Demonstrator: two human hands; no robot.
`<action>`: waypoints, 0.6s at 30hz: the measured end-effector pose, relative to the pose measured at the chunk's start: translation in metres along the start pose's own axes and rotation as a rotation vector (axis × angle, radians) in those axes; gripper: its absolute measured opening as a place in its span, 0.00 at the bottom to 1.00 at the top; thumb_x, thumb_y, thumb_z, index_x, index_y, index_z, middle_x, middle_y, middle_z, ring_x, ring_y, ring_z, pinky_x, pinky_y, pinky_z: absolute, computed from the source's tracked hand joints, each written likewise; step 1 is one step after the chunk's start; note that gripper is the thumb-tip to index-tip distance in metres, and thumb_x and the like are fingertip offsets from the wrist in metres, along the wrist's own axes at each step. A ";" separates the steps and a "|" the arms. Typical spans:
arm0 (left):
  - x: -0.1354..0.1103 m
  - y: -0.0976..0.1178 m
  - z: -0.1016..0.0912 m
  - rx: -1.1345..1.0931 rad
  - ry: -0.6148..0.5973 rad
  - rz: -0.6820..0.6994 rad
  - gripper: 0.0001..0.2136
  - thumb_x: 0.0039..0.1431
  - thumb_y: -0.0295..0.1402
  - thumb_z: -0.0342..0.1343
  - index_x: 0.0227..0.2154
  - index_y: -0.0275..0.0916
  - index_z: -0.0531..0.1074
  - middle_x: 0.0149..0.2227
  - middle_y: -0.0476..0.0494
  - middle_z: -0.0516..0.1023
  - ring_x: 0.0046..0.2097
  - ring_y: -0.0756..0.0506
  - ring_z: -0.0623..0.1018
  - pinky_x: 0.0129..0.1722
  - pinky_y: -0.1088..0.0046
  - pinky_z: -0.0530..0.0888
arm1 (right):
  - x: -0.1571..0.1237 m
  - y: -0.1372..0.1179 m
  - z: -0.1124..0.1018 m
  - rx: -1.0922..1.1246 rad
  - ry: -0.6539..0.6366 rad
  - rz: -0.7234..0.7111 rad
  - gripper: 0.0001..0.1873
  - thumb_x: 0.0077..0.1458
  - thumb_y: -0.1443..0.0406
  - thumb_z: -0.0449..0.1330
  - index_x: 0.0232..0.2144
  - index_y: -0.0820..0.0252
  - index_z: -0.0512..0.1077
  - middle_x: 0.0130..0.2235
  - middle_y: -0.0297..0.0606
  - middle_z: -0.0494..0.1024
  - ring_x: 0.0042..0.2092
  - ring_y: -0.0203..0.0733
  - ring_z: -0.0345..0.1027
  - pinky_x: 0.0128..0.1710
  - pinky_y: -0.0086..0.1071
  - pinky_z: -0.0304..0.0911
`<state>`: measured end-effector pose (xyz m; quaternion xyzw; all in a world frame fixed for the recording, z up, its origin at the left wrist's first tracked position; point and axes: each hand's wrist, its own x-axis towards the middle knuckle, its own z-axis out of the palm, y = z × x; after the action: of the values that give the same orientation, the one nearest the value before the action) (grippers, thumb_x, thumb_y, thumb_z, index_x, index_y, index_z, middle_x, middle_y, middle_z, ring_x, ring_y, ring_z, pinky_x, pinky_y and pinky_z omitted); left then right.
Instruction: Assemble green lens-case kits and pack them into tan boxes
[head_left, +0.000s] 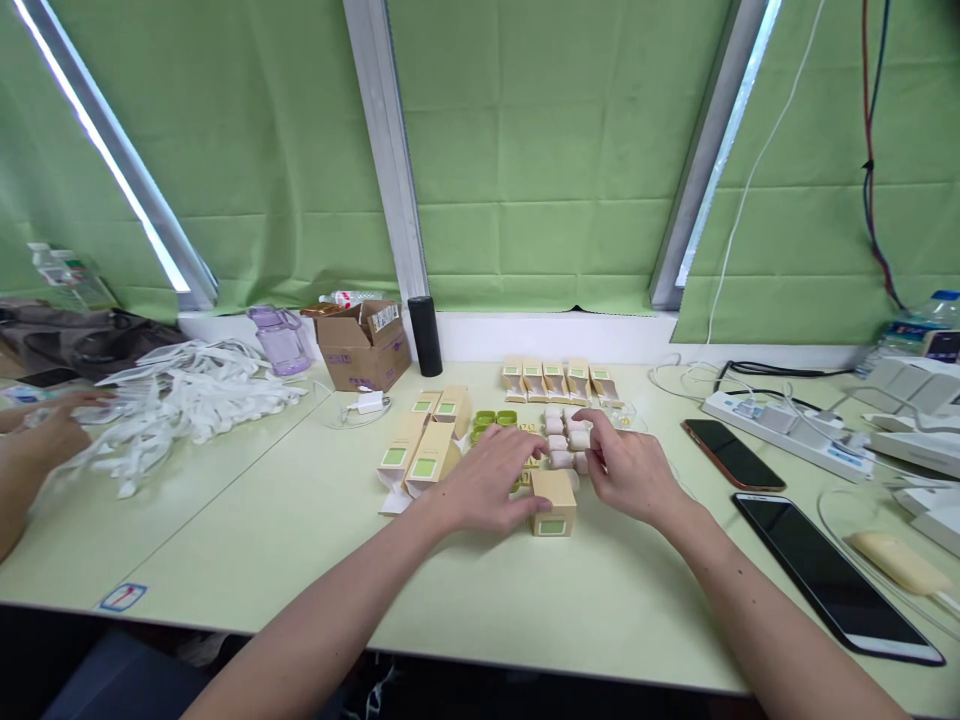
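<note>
A small cream box (553, 505) with a green label stands upright on the table. My left hand (491, 480) has its thumb against the box's left side and its fingers curving behind it. Just right of the box is my right hand (634, 472), index finger and thumb apart, nothing visible between them. Its fingertips are beside several small white rounded pieces (556, 443). Green square pieces (495, 418) sit behind my left hand, partly hidden by it. Left of that hand lie several cream boxes (425, 465) with flaps open.
More open boxes (555, 382) line the back. To the right are two phones (735, 455), a power strip (787, 435) and cables. A cardboard carton (364, 345) and a black cylinder (425, 337) stand behind. At left, another person's hands (49, 435) touch a white strap pile (195, 400).
</note>
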<state>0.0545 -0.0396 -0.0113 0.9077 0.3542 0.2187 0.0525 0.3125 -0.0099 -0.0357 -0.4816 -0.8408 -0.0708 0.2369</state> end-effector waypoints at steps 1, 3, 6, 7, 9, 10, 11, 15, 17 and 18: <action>0.001 0.004 0.001 0.006 -0.022 0.001 0.23 0.62 0.46 0.66 0.52 0.41 0.67 0.51 0.38 0.79 0.52 0.35 0.76 0.54 0.54 0.69 | 0.000 0.000 0.000 -0.006 0.014 0.008 0.26 0.59 0.70 0.53 0.61 0.59 0.62 0.30 0.34 0.81 0.28 0.46 0.74 0.29 0.34 0.41; 0.003 0.010 0.005 0.012 -0.056 0.003 0.25 0.60 0.47 0.68 0.52 0.42 0.66 0.51 0.39 0.79 0.52 0.34 0.76 0.54 0.53 0.68 | 0.000 0.000 0.000 -0.013 0.040 0.018 0.26 0.59 0.70 0.53 0.60 0.59 0.62 0.30 0.34 0.81 0.28 0.46 0.74 0.29 0.34 0.41; 0.006 0.016 0.011 0.020 -0.093 0.009 0.23 0.60 0.41 0.68 0.52 0.42 0.66 0.51 0.39 0.79 0.52 0.34 0.77 0.54 0.53 0.68 | 0.000 -0.001 0.001 -0.017 0.073 0.020 0.26 0.58 0.70 0.53 0.60 0.58 0.62 0.30 0.33 0.82 0.28 0.45 0.74 0.29 0.34 0.42; 0.006 0.017 0.011 0.021 -0.104 0.011 0.23 0.60 0.40 0.68 0.52 0.42 0.65 0.51 0.39 0.79 0.52 0.34 0.77 0.54 0.53 0.68 | 0.000 -0.002 0.001 -0.019 0.081 0.020 0.27 0.58 0.70 0.53 0.60 0.58 0.62 0.29 0.33 0.81 0.28 0.45 0.74 0.29 0.34 0.42; 0.008 0.018 0.008 0.019 -0.108 0.011 0.22 0.60 0.38 0.68 0.53 0.42 0.65 0.50 0.40 0.79 0.51 0.34 0.78 0.54 0.53 0.69 | 0.000 -0.002 0.001 -0.024 0.096 0.017 0.27 0.58 0.70 0.53 0.60 0.59 0.62 0.29 0.34 0.81 0.28 0.45 0.74 0.29 0.34 0.43; 0.009 0.018 0.005 0.015 -0.097 0.009 0.22 0.60 0.37 0.68 0.53 0.43 0.65 0.50 0.41 0.79 0.51 0.35 0.78 0.54 0.54 0.69 | 0.000 -0.002 0.001 -0.027 0.101 0.015 0.27 0.58 0.70 0.53 0.60 0.59 0.62 0.29 0.34 0.81 0.27 0.46 0.74 0.28 0.34 0.43; 0.010 0.016 0.000 0.011 -0.072 0.003 0.22 0.61 0.36 0.67 0.53 0.43 0.65 0.51 0.41 0.79 0.52 0.35 0.77 0.54 0.54 0.70 | 0.000 -0.002 0.000 -0.030 0.105 0.014 0.27 0.58 0.70 0.53 0.60 0.59 0.62 0.29 0.34 0.81 0.27 0.46 0.74 0.28 0.34 0.43; 0.027 -0.004 -0.026 0.001 0.106 -0.072 0.20 0.64 0.33 0.64 0.56 0.43 0.65 0.55 0.38 0.78 0.56 0.35 0.76 0.57 0.54 0.71 | 0.000 -0.003 -0.001 -0.031 0.113 0.025 0.27 0.58 0.70 0.53 0.60 0.59 0.62 0.29 0.34 0.81 0.27 0.46 0.74 0.28 0.34 0.42; 0.043 -0.026 -0.041 0.028 0.157 -0.149 0.19 0.64 0.32 0.63 0.55 0.42 0.66 0.56 0.37 0.77 0.56 0.35 0.76 0.57 0.54 0.72 | 0.000 -0.004 -0.002 -0.029 0.122 0.025 0.27 0.59 0.70 0.52 0.61 0.59 0.61 0.29 0.33 0.81 0.27 0.46 0.74 0.28 0.34 0.43; 0.052 -0.039 -0.047 0.058 0.171 -0.199 0.19 0.64 0.32 0.64 0.55 0.42 0.66 0.55 0.36 0.77 0.56 0.35 0.76 0.57 0.54 0.73 | 0.000 -0.005 -0.002 -0.027 0.127 0.021 0.27 0.59 0.70 0.52 0.61 0.59 0.61 0.29 0.34 0.81 0.27 0.46 0.74 0.28 0.34 0.43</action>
<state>0.0433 0.0214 0.0399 0.8472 0.4520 0.2787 0.0173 0.3093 -0.0130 -0.0336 -0.4880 -0.8180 -0.1099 0.2840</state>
